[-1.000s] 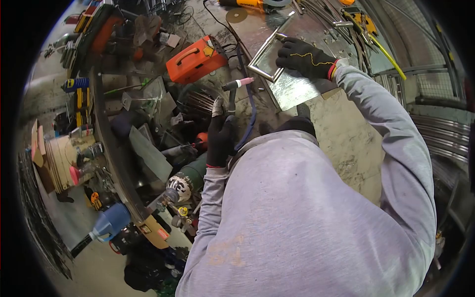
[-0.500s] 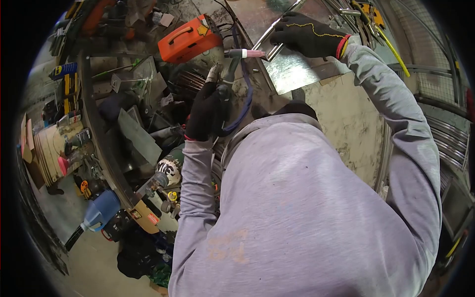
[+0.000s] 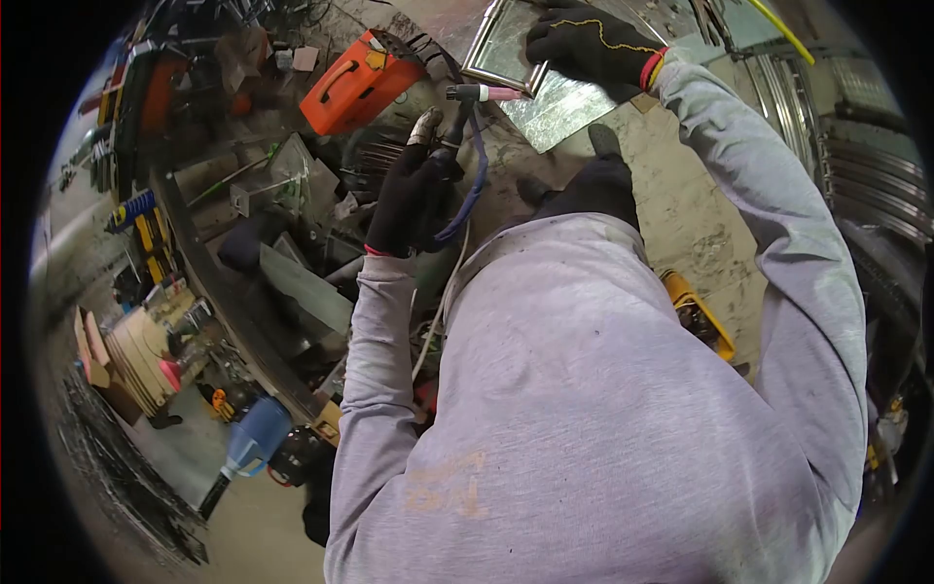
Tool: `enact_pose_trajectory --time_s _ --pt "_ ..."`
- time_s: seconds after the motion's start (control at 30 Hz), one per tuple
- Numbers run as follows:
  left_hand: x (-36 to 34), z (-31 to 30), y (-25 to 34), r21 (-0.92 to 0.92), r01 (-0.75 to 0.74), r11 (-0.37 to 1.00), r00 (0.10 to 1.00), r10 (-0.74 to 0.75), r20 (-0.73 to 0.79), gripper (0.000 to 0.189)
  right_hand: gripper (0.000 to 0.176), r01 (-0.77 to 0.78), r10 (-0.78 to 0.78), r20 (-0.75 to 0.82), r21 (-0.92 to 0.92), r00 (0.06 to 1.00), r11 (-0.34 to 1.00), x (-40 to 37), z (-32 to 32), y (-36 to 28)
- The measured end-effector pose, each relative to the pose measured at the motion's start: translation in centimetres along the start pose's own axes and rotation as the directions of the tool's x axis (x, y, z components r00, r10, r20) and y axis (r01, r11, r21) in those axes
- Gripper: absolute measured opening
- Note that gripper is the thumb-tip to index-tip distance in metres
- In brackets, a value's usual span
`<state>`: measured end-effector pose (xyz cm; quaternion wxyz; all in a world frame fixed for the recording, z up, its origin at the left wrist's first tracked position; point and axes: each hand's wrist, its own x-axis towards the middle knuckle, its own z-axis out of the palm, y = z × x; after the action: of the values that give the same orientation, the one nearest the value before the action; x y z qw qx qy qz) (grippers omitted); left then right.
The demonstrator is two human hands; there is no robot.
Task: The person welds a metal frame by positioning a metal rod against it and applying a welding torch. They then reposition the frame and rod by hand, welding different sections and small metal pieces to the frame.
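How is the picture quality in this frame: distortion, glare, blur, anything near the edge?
Head view: strong fisheye bend, black vignette at the corners; bright sheen on the metal sheet; clutter at the left rim smeared soft; the left hand with its torch sharp; the right hand near the top edge.

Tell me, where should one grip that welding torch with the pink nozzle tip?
Grip the black welding torch with the pink ceramic nozzle by its straight handle, coming from the cable end, as the black-gloved left hand does. Its head bends sideways toward the silver rectangular metal frame, so the handle is clear of the tip.
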<state>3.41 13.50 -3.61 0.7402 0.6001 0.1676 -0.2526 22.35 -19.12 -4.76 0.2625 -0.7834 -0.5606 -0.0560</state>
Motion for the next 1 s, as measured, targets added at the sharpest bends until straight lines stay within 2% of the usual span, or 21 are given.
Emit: enact_pose_trajectory --time_s 0.03,0.1,0.13,0.23,0.37,0.57,0.63,0.77,0.97,1.0 --pt "0.1 0.2 0.2 -0.029 -0.028 0.999 1.0 0.028 0.012 0.058 0.025 -0.016 0.016 -0.02 0.001 1.0 1.0 -0.1 -0.1 0.5" --pt "-0.1 0.4 0.9 0.01 -0.002 1.0 1.0 0.002 0.03 0.06 0.025 -0.051 0.061 0.18 -0.058 0.982 0.997 -0.3 0.1 1.0" --pt "-0.3 0.8 1.5 0.026 0.012 1.0 0.999 -0.013 0.04 0.061 0.017 0.019 -0.019 -0.011 0.01 1.0 1.0 -0.2 0.7 1.1" --pt "-0.5 2.7 2.4 0.045 -0.045 0.998 0.999 0.045 0.0 0.064 0.015 0.042 -0.041 -0.073 0.017 0.996 0.999 -0.6 1.6 1.7" --pt "-0.8 2.7 2.9 0.05 0.052 0.997 0.997 -0.049 -0.052 0.066 0.012 0.079 -0.083 -0.097 -0.041 0.992 0.996 -0.5 2.3 2.3" --pt "-1.5 3.2 3.5 0.173 0.047 0.984 0.997 -0.035 -0.072 0.066 0.013 -0.063 0.06 -0.084 -0.029 0.995 0.998 -0.7 2.4 1.7" --pt "-1.7 3.7 3.7 0.2 0.058 0.978 0.993 -0.036 -0.111 0.066 0.013 -0.067 0.065 -0.061 -0.043 0.996 0.997 -0.7 1.9 1.6" --pt "-1.5 3.2 3.6 0.237 0.034 0.971 0.996 -0.014 -0.086 0.067 0.013 -0.046 0.046 -0.011 -0.077 0.999 0.996 -0.3 1.9 1.8" --pt "-1.7 3.7 3.7 0.299 0.015 0.954 0.996 0.012 -0.09 0.068 0.015 -0.011 0.009 -0.022 -0.097 1.0 0.995 -0.2 2.6 2.4" --pt "-1.8 3.8 3.5 0.322 0.001 0.947 0.991 0.043 -0.129 0.042 0.015 -0.009 0.007 -0.02 -0.097 1.0 0.995 -0.2 2.6 2.4"
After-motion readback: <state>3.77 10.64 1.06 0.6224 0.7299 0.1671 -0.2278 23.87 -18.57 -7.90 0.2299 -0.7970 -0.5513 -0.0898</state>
